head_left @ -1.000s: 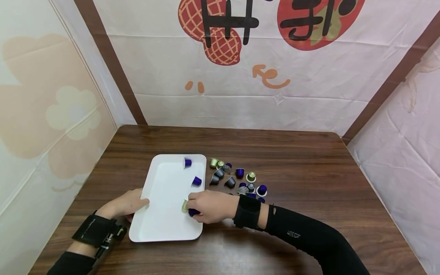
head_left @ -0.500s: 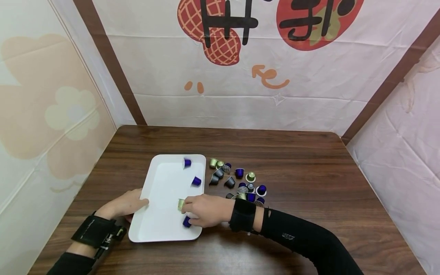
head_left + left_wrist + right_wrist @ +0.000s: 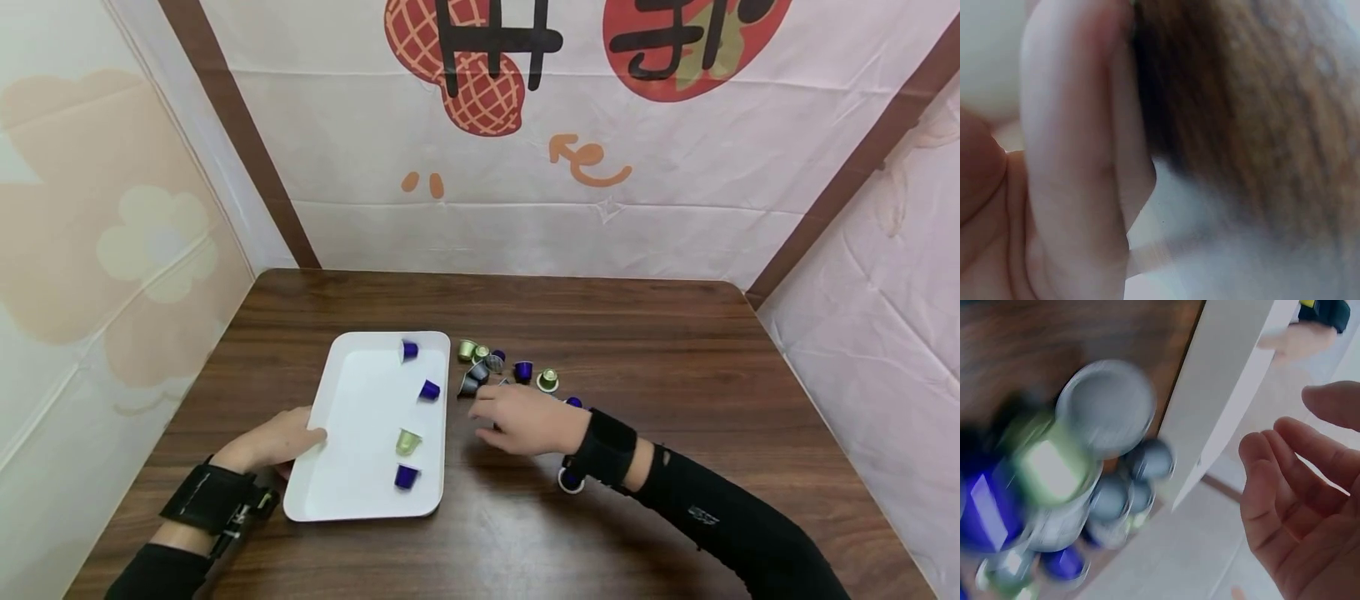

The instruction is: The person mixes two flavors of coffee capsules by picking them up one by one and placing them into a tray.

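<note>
My left hand (image 3: 273, 437) grips the left rim of a white tray (image 3: 352, 417), thumb over the edge; its other fingers are mostly hidden below. On the tray lie a green coffee capsule (image 3: 407, 442) and three blue ones, the nearest blue capsule (image 3: 406, 477) close to the green. My right hand (image 3: 528, 421) hovers over loose capsules right of the tray. In the right wrist view its thumb and loosely bent fingers stand apart with nothing between them. Beside them, blurred, are a grey capsule (image 3: 1110, 406), a green capsule (image 3: 1050, 462) and a blue capsule (image 3: 988, 512).
More capsules stand at the back of the pile, among them a green capsule (image 3: 547, 381) and a blue capsule (image 3: 522, 372). One white-rimmed capsule (image 3: 571, 481) sits below the right wrist. Cloth walls (image 3: 480, 233) enclose the brown wooden table (image 3: 637, 333).
My right hand let go of the green and blue capsules on the tray and moved right to the loose pile. The left hand keeps its place on the tray.
</note>
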`<state>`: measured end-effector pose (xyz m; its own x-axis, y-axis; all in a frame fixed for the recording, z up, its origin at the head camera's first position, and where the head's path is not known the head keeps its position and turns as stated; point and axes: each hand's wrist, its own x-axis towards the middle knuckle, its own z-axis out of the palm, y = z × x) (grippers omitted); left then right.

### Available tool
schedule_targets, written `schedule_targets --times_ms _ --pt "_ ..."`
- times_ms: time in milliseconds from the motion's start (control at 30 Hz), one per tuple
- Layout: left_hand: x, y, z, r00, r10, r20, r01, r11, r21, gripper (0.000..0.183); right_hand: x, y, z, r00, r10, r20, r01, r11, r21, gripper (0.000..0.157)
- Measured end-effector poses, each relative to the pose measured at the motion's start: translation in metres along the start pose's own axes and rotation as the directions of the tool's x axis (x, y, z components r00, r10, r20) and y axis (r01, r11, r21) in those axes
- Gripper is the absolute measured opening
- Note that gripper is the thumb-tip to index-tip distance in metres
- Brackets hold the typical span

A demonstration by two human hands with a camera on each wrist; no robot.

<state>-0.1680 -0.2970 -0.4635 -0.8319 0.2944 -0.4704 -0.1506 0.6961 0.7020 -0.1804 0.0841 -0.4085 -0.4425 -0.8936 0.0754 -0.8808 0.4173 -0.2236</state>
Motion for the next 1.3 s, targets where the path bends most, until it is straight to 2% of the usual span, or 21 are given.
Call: schedule_targets --times_ms 200,333,567,767,933,1100,1300 --pt "0.000 0.000 0.000 1.000 -0.001 0.003 0.001 1.000 -0.001 0.044 -0.041 0.012 -0.006 0.998 0.055 -0.026 -0.056 0.998 -0.029 0.009" --pt "-0.001 -0.001 0.000 1.000 0.010 0.001 -0.010 1.000 0.004 0.044 -0.064 0.011 -0.001 0.998 0.065 0.004 -0.065 0.997 -0.040 0.005" --pt "-0.001 0.004 -0.006 1.000 0.022 0.003 -0.022 1.000 0.010 0.044 -0.093 0.007 0.005 0.988 0.130 0.080 -0.124 0.989 -0.075 0.010" --pt "-0.002 0.006 -0.007 1.000 0.019 0.001 -0.019 1.000 0.022 0.043 -0.102 0.006 0.017 0.979 0.148 0.142 -0.141 0.988 -0.061 0.017" --pt "-0.002 0.006 -0.006 1.000 0.008 0.004 -0.009 1.000 0.013 0.044 -0.104 0.006 0.026 0.971 0.145 0.188 -0.136 0.989 -0.060 0.017" --pt "0.001 0.005 -0.005 1.000 0.004 0.003 -0.004 1.000 0.025 0.043 -0.105 0.006 0.029 0.967 0.145 0.208 -0.133 0.989 -0.070 0.017" --pt "0.002 0.004 -0.003 1.000 -0.017 0.013 0.017 1.000 0.024 0.043 -0.105 0.004 0.027 0.954 0.168 0.246 -0.168 0.986 -0.024 0.019"
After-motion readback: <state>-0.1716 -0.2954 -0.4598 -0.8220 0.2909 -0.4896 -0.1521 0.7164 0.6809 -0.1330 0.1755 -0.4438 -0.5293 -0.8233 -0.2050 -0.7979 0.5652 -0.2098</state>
